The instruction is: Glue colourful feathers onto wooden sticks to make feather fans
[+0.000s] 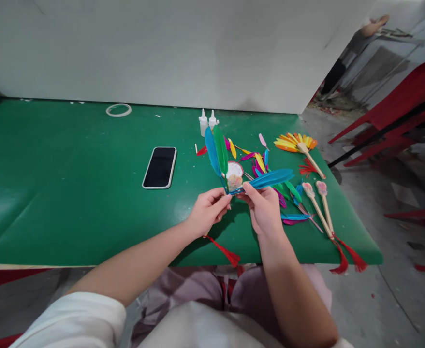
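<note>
My left hand (211, 209) is closed round a wooden fan handle, mostly hidden by the fingers, with a red tassel (226, 250) hanging below. A blue feather (212, 151) and a green feather (220, 150) stand upright from the fan's pale, pinkish head (235, 182). Between thumb and fingers, my right hand (265, 205) pinches a blue feather (272, 179), its vane pointing right and its quill end at the fan head, near my left fingertips. Whether the quill touches the head I cannot tell. Behind the hands lies a small round white dish (234, 169) with a red rim.
Loose coloured feathers (259, 164) lie behind and right of my hands. Farther right are a yellow-orange feather fan (295, 142) and two bare fan handles (319, 208) with red tassels. A phone (160, 167), white bottles (203, 125) and a tape ring (118, 110) rest on the green table (70, 193).
</note>
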`<action>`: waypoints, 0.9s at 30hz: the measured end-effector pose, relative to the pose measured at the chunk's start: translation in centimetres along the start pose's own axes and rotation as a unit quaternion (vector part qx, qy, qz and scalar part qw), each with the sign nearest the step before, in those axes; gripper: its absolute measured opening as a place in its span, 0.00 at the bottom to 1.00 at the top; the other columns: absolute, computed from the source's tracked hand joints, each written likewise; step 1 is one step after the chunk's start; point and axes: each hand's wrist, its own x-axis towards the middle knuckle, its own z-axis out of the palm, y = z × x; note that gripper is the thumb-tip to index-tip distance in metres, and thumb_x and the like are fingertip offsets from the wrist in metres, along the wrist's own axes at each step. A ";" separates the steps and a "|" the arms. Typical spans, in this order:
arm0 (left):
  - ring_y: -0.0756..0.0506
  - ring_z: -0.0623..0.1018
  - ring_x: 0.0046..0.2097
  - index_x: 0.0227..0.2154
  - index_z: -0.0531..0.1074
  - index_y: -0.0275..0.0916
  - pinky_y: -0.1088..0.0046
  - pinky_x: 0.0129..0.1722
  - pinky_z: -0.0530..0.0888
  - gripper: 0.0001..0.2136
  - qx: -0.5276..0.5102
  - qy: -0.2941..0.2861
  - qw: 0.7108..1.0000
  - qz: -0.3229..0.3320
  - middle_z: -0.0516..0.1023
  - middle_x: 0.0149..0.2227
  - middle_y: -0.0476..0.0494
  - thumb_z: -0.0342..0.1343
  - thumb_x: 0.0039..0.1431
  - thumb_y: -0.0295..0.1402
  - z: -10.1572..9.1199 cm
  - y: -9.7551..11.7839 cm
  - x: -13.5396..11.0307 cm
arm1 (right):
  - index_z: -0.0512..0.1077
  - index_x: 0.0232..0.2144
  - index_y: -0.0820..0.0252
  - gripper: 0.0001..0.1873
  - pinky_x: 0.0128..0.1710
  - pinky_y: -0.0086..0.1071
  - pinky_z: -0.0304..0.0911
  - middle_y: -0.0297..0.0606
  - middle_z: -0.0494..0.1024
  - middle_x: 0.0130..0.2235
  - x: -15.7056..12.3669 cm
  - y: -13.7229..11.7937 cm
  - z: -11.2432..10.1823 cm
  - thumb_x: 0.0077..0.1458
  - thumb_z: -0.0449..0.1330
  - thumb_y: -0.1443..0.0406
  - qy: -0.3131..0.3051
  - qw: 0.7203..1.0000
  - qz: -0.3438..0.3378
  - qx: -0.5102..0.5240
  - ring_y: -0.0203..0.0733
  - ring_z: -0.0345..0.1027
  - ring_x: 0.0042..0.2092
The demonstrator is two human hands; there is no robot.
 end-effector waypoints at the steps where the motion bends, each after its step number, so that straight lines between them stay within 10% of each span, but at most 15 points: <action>1: 0.58 0.57 0.15 0.21 0.64 0.36 0.85 0.13 0.52 0.15 -0.001 0.000 1.000 0.001 0.59 0.16 0.56 0.56 0.52 0.43 0.0 0.0 0.0 | 0.72 0.23 0.62 0.10 0.30 0.31 0.69 0.33 0.77 0.25 0.0 0.0 0.0 0.38 0.67 0.62 0.001 1.000 -0.002 0.002 0.34 0.70 0.26; 27: 0.59 0.56 0.12 0.24 0.66 0.36 0.85 0.10 0.54 0.13 -0.019 -0.015 0.999 0.026 0.59 0.13 0.57 0.55 0.54 0.41 -0.2 -0.1 0.2 | 0.73 0.21 0.61 0.12 0.30 0.31 0.68 0.31 0.75 0.22 0.2 0.2 -0.3 0.34 0.69 0.61 0.004 0.997 0.007 -0.072 0.34 0.68 0.26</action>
